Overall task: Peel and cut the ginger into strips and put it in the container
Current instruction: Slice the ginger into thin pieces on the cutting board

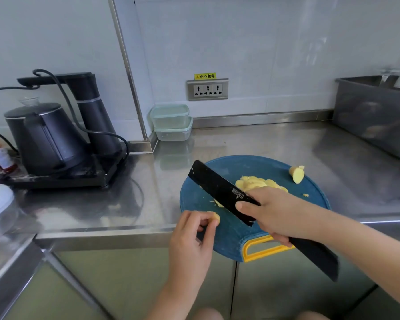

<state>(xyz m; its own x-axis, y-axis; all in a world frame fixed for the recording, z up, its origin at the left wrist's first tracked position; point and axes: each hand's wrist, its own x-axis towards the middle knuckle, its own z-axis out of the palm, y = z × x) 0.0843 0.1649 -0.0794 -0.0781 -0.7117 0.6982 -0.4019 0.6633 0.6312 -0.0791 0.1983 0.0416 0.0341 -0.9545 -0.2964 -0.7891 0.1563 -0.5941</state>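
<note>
A round blue cutting board (219,239) with a yellow handle lies at the counter's front edge. A pile of peeled ginger slices (254,184) sits in its middle, and a larger ginger chunk (297,174) rests at its far right. My right hand (277,212) grips a black cleaver (219,190), blade pointing up-left over the board. My left hand (194,234) pinches a small ginger piece (215,217) at the board's left edge. A few scraps lie under the blade. Two stacked clear containers (172,122) with pale green lids stand at the back wall.
A black electric kettle set (56,135) with cables fills the left counter. A grey metal bin (376,116) stands at the back right. A wall socket (207,89) is above the counter. Bottles (0,158) sit at the far left.
</note>
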